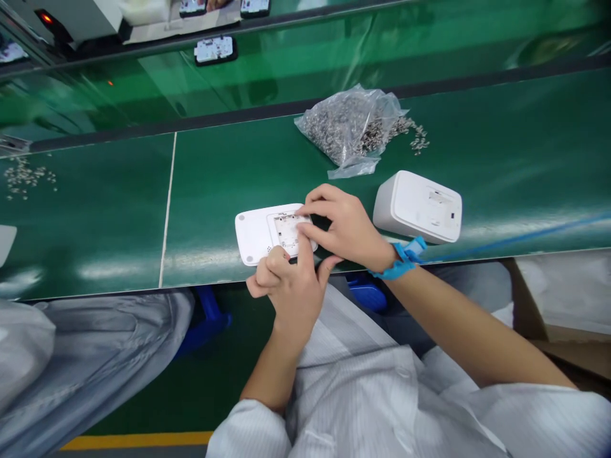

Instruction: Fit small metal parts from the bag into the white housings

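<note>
A white plastic housing (252,236) with rounded corners lies flat near the table's front edge, its recessed compartment facing up. My left hand (293,286) is at its near side, index finger reaching to the compartment and the other fingers curled in. Whatever those curled fingers hold, if anything, is hidden. Over the compartment's right end, my right hand (346,226) brings thumb and index finger close together against the housing; anything between them is too small to make out. A blue wrist strap (401,259) with a cord circles my right wrist.
Behind my hands lies a clear plastic bag (351,124) of small metal parts, some spilled. A white box-shaped unit (424,207) stands to the right. More loose metal parts (28,177) lie far left. Beyond a raised strip, a circuit-board unit (214,49) sits on the green belt.
</note>
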Tool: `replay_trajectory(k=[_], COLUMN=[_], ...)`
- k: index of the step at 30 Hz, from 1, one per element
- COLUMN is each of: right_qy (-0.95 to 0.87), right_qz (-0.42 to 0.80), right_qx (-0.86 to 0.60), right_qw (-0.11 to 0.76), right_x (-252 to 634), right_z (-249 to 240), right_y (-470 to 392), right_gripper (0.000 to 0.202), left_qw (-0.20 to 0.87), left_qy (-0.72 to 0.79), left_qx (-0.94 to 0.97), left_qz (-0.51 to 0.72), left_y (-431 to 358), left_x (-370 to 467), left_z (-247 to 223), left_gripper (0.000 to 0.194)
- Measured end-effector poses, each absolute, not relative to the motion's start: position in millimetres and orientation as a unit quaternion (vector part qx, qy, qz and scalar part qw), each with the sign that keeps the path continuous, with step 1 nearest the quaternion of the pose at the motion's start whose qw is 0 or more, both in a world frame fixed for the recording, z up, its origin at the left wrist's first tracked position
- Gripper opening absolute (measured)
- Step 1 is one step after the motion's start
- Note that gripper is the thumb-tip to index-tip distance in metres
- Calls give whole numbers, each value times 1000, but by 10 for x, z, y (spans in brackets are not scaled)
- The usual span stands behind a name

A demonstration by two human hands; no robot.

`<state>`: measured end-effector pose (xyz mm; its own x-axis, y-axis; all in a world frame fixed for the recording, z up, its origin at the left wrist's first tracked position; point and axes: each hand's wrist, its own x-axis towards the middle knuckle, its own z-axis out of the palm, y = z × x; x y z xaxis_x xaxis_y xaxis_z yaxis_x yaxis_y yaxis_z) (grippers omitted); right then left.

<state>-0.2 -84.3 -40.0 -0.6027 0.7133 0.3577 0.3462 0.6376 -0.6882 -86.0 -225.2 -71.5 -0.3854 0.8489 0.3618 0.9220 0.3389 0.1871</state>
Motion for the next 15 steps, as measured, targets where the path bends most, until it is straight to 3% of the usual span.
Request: replay_trajectory(k=[9,15], right_qy=[-857,-858], right_qz=[233,224], right_qx=[-286,-281], right_qw=[359,366], right_x=[79,90], right_z=[-606,-616], right_y=[-984,-987], right_gripper=[26,29], left_qw=[60,-65], left_qy=[-801,-774], left_qx=[-578,-621], left_qz=[-147,-104], left_y=[-1781,-1375], left_x=[-1656,-1681], left_z=[108,119], left_gripper=[34,19])
